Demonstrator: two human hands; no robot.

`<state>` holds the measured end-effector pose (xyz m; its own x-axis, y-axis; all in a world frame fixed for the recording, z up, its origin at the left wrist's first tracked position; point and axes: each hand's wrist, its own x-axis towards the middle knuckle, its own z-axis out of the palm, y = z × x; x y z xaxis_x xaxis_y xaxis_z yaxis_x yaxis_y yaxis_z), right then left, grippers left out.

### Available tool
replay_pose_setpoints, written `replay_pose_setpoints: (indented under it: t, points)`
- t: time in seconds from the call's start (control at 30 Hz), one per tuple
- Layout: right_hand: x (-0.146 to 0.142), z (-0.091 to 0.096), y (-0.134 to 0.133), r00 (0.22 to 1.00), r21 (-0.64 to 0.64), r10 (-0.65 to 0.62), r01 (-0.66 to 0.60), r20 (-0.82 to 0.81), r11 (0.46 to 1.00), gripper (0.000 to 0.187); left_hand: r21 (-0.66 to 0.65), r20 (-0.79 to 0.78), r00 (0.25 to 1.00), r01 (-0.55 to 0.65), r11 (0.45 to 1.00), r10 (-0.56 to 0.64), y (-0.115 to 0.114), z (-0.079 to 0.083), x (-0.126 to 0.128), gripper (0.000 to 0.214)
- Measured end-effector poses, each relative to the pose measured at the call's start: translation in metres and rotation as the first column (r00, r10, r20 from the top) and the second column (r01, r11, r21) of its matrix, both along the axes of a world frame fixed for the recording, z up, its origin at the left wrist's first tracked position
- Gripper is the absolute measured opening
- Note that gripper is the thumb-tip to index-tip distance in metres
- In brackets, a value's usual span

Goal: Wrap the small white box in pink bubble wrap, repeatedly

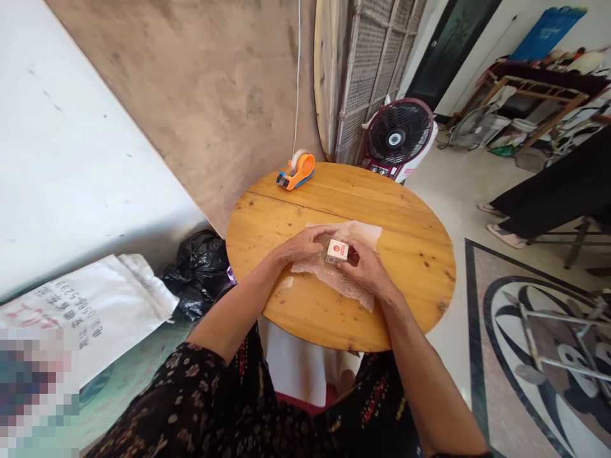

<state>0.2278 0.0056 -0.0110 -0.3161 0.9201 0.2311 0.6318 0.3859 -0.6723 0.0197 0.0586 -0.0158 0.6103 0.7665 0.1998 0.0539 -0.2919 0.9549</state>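
Observation:
A small white box (337, 251) with a red mark rests on a sheet of clear bubble wrap (356, 234) spread over the round wooden table (410, 210). My right hand (366, 268) is closed on the box from the right side. My left hand (303, 244) lies on the left part of the bubble wrap, fingers curled against the sheet next to the box.
An orange tape dispenser (296, 170) sits at the table's far edge. Behind the table stands a black fan (398, 135). A black bag (200, 270) and a white sack (95, 305) lie on the floor at left. Another person's legs (539, 203) are at right.

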Motion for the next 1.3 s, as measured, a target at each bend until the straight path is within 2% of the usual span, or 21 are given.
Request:
replay_pose_setpoints:
  t: [0.13,0.27,0.37,0.43,0.6,0.67,0.77,0.9,0.97,1.03,1.13,1.3]
  points:
    - [0.002,-0.003,-0.001,0.999,0.005,0.020,-0.019,-0.029,1.000,0.051,-0.020,-0.002,1.000,0.007,1.000,-0.007,-0.001,-0.001,-0.002,0.064]
    - [0.005,-0.004,-0.001,0.993,-0.047,0.008,-0.014,-0.115,0.999,0.063,-0.031,0.006,1.000,-0.004,1.000,0.004,-0.004,0.003,-0.002,0.056]
    - [0.006,-0.001,-0.002,0.985,-0.103,0.012,-0.030,-0.171,0.994,0.061,-0.054,-0.014,1.000,-0.021,0.998,0.020,-0.008,0.008,-0.001,0.046]
    - [0.007,0.003,-0.004,0.986,-0.087,-0.002,-0.012,-0.167,0.996,0.056,-0.059,-0.016,1.000,-0.017,0.998,0.016,-0.010,0.010,0.000,0.041]
    - [0.011,0.022,-0.011,0.998,0.084,0.030,-0.025,-0.057,0.996,0.046,0.043,-0.069,0.996,-0.049,0.998,0.052,-0.008,0.007,0.000,0.043]
    - [0.013,0.033,-0.018,0.997,0.091,0.069,-0.071,0.027,0.993,0.049,0.098,-0.099,0.992,-0.062,0.993,0.072,-0.008,0.008,0.000,0.045]
    - [0.011,0.044,-0.033,0.971,0.071,0.157,-0.172,0.181,0.983,0.060,0.110,-0.124,0.991,-0.046,0.993,0.060,-0.012,0.012,0.000,0.043]
    - [0.003,0.039,-0.051,0.916,0.038,0.242,-0.267,0.319,0.963,0.072,0.095,-0.125,0.991,-0.043,0.995,0.055,-0.017,0.017,0.002,0.039]
    - [-0.001,0.031,-0.054,0.917,0.090,0.199,-0.244,0.346,0.966,0.063,0.105,-0.125,0.991,-0.041,0.994,0.054,-0.018,0.018,0.002,0.038]
    - [-0.003,0.027,-0.053,0.932,0.153,0.138,-0.198,0.337,0.968,0.044,0.103,-0.129,0.990,-0.042,0.994,0.055,-0.018,0.018,0.001,0.038]
    - [-0.004,0.031,-0.044,0.957,0.200,0.056,-0.116,0.283,0.973,0.021,0.069,-0.148,0.988,-0.044,0.997,0.053,-0.017,0.017,-0.002,0.040]
    - [-0.003,0.045,-0.023,0.949,0.123,-0.025,-0.015,0.315,0.992,0.020,0.067,-0.135,0.990,0.036,0.997,-0.027,-0.014,0.018,-0.007,0.044]
